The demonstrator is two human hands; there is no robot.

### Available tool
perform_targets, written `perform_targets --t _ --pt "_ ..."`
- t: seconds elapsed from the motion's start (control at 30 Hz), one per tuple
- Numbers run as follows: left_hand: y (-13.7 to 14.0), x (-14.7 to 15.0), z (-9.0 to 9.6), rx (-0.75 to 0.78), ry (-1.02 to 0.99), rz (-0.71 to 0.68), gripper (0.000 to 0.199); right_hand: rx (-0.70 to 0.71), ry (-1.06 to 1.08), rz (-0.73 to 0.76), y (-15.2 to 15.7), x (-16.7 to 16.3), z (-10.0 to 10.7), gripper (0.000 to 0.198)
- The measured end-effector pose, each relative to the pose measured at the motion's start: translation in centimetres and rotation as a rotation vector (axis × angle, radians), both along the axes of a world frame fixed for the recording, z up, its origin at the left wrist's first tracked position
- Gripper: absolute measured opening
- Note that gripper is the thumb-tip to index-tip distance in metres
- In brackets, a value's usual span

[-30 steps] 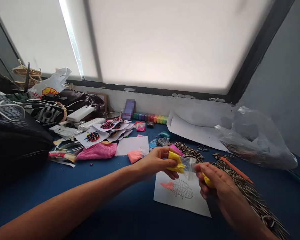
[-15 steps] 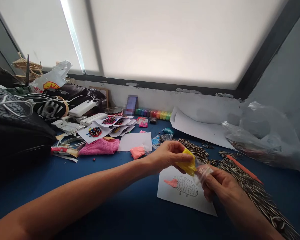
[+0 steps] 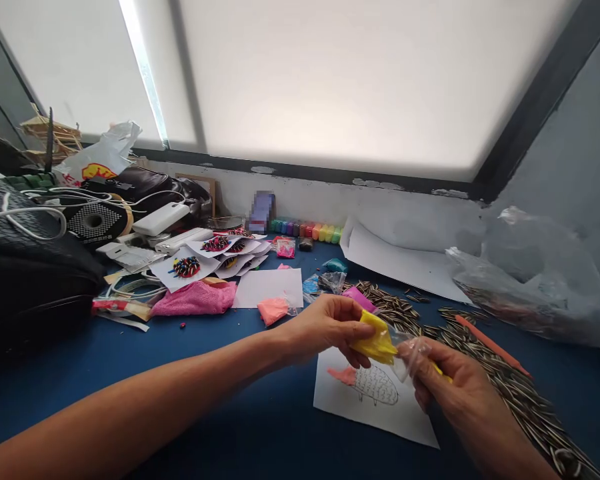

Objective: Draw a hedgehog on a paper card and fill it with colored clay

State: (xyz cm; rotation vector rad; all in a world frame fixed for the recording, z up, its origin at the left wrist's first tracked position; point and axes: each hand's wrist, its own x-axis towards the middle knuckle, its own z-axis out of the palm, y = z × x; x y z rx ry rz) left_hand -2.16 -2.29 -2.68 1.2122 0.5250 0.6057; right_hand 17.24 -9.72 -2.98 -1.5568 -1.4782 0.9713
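Note:
My left hand [image 3: 337, 327] pinches a clear plastic bag of yellow modelling clay [image 3: 377, 339] by its filled end. At the bag's crumpled other end, my right hand [image 3: 447, 377] is closed on the clear plastic [image 3: 411, 357]. A bit of yellow [image 3: 441, 371] sticks out between the right fingers. Below both hands lies a white paper [image 3: 345, 403] with a drawn hedgehog-like animal [image 3: 377, 385]. Pink clay covers its pointed head end. My left hand hides part of the sheet's upper edge.
Striped sunflower seeds [image 3: 510, 380] spread along the right, with an orange stick [image 3: 493, 345] on them. Bags of pink clay [image 3: 273, 311] and magenta clay [image 3: 359, 298] lie beyond my hands. A pink cloth [image 3: 195, 298] and seed-decorated cards [image 3: 186, 268] lie left; a plastic bag [image 3: 540, 287] stands right.
A bit of yellow now shows between my right fingers, which have shifted slightly right. More of the yellow bag is visible in my left hand, and the magenta bag behind has come into sight.

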Motion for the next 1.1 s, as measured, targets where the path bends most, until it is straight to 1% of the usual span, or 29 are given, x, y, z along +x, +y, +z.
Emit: perform_targets --t 0.17,0.27,0.43,0.47,0.53,0.6,0.67,0.7,0.77,0.87,0.93,1.0,1.1 --pt "0.0 -0.2 -0.1 0.009 -0.004 0.029 0.046 -0.091 -0.003 0.071 -0.4 -0.4 0.2 0.056" --pt "0.0 -0.3 -0.5 0.015 -0.032 0.036 0.045 -0.121 0.028 0.048 -0.5 -0.7 0.2 0.058" --pt "0.1 -0.1 -1.2 0.012 -0.022 0.025 0.037 -0.082 0.047 -0.030 -0.1 -0.6 -0.1 0.055" --pt "0.4 -0.1 -1.2 0.035 0.004 0.056 0.035 -0.075 0.045 -0.048 0.0 -0.4 -0.1 0.054" --pt "1.4 -0.4 -0.7 0.138 0.102 0.188 0.029 -0.065 0.044 -0.092 0.3 0.0 -0.1 0.051" --pt "2.9 -0.9 -0.1 0.342 0.274 0.381 0.025 -0.061 0.044 -0.146 0.6 0.3 -0.1 0.049" --pt "4.7 -1.2 0.4 0.590 0.516 0.482 0.022 -0.045 0.048 -0.187 0.8 0.6 0.0 0.048" --pt "5.5 -1.3 0.5 0.637 0.556 0.503 0.021 -0.039 0.049 -0.202 0.9 0.7 0.1 0.049" --pt "7.0 -1.2 0.3 0.685 0.591 0.500 0.027 -0.047 0.046 -0.214 1.0 0.8 0.3 0.052" --pt "8.5 -0.8 -0.8 0.708 0.625 0.464 0.041 -0.061 0.025 -0.214 0.9 0.7 0.7 0.053" --pt "9.0 -0.7 -1.6 0.705 0.625 0.467 0.040 -0.046 0.015 -0.211 0.9 0.6 1.0 0.053" --pt "9.4 -0.8 -2.0 0.694 0.600 0.485 0.037 -0.038 0.019 -0.212 1.0 0.5 1.0 0.052" --pt "9.7 -1.2 -1.5 0.651 0.511 0.526 0.034 -0.028 0.017 -0.211 1.6 0.6 1.1 0.051"
